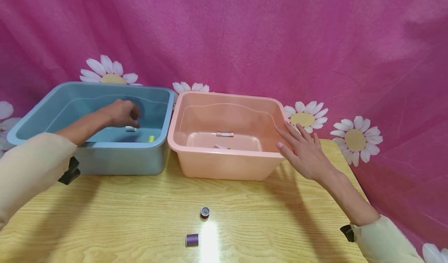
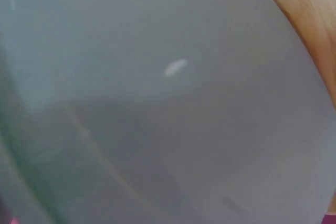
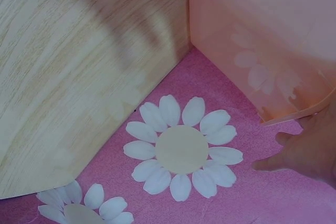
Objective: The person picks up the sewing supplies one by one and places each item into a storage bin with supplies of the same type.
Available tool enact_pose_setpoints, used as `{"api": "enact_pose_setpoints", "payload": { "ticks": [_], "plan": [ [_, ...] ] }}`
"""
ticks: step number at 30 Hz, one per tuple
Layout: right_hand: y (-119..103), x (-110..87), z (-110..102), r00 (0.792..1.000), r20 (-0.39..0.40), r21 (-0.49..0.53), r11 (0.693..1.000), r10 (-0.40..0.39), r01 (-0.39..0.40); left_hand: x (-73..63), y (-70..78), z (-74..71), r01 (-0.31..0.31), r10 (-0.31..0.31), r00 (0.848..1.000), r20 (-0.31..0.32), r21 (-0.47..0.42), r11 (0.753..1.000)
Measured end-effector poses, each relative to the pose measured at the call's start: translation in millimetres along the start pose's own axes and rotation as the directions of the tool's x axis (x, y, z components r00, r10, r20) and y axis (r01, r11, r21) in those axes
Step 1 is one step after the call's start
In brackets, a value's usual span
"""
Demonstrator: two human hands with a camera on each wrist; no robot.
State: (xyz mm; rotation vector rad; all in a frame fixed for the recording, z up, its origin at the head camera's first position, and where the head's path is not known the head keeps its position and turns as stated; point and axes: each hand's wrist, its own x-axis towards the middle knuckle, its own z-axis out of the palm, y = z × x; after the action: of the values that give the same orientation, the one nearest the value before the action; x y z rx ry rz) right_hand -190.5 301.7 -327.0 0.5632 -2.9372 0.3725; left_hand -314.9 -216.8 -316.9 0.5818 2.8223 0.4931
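Observation:
My left hand (image 1: 122, 113) reaches into the blue tub (image 1: 119, 158), fingers loosely bent downward, with nothing visible between them. Just below its fingertips lies a white thread spool (image 1: 130, 129), and a yellow-green spool (image 1: 151, 138) is at the tub's front right. The tub's wall (image 2: 173, 140) fills the left wrist view, which does not show the hand. My right hand (image 1: 303, 152), fingers spread and fairly straight, rests at the right rim of the pink tub (image 1: 227, 166). In the right wrist view, part of this hand (image 3: 310, 153) shows by the rim.
Inside the pink tub are a small patterned strip (image 1: 225, 134) and another small item (image 1: 221, 147), partly hidden by the front rim. A dark spool (image 1: 205, 212) stands on the wooden table (image 1: 140, 216); a purple spool (image 1: 192, 240) lies nearby. A pink flowered cloth (image 1: 245, 41) hangs behind.

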Motion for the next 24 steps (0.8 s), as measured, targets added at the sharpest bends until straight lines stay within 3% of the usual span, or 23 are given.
{"api": "enact_pose_setpoints", "payload": {
  "ticks": [6, 11, 20, 24],
  "plan": [
    [-0.8, -0.1, 0.6, 1.000, -0.011, 0.000, 1.000, -0.005, 0.005, -16.7, 14.0, -6.7, -0.059, 0.057, 0.997, -0.055, -0.036, 0.998],
    [-1.2, 0.2, 1.4, 1.000, -0.012, 0.001, 1.000, -0.007, 0.007, -37.4, 25.5, -7.1, -0.118, 0.110, 0.983, -0.150, -0.044, 0.992],
    [-2.4, 0.1, 1.7, 1.000, -0.011, 0.004, 1.000, -0.008, 0.008, -84.4, 52.1, -14.1, -0.149, 0.104, 0.936, -0.338, -0.111, 0.983],
    [-1.1, -0.5, 1.6, 1.000, -0.012, 0.001, 1.000, -0.005, 0.005, -99.5, 66.0, -14.2, -0.183, 0.107, 0.915, -0.389, -0.164, 0.969]
  ]
}}
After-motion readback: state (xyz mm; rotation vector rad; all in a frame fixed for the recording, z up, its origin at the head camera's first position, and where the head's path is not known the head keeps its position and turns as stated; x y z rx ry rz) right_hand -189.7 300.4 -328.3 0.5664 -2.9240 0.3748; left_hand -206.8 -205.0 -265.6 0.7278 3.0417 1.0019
